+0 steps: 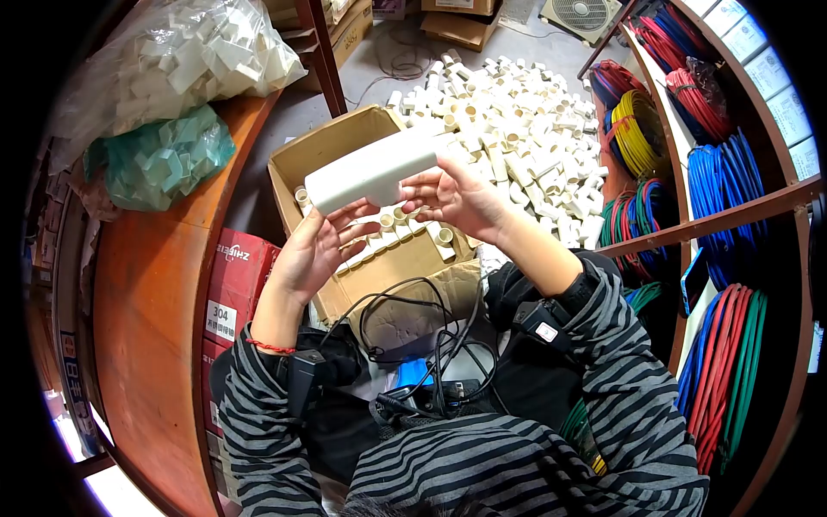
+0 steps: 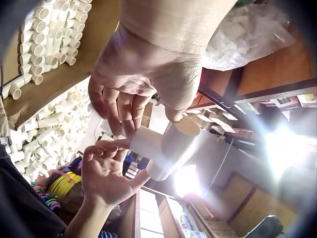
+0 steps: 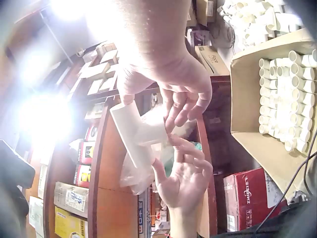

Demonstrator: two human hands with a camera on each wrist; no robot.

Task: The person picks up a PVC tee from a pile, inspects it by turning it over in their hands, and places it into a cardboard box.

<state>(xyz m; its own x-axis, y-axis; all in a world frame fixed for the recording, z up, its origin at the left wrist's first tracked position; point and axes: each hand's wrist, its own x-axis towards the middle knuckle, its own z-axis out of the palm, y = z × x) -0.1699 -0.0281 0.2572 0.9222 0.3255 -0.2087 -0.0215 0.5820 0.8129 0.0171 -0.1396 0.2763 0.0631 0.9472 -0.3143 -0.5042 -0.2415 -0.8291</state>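
Note:
A white plastic pipe tee (image 1: pixel 370 171) is held up between both hands, over the cardboard box (image 1: pixel 289 172). At one end of its straight run, the left hand (image 1: pixel 303 254) grips it, thumb at the rim; the right hand (image 1: pixel 469 202) grips the other end. In the left wrist view the tee (image 2: pixel 171 148) shows an open round mouth near the left thumb, and fingertips of both hands meet around its side branch. The right wrist view shows the tee (image 3: pixel 133 134) with a thumb at each end of the run. Rows of similar white fittings (image 3: pixel 292 99) lie inside the box.
A large heap of loose white fittings (image 1: pixel 517 129) covers the floor beyond the box. Bagged fittings (image 1: pixel 198 60) lie on the wooden shelf (image 1: pixel 155 284) at left. Coiled hoses (image 1: pixel 724 189) fill the right rack. Black cables (image 1: pixel 439 353) cross the lap.

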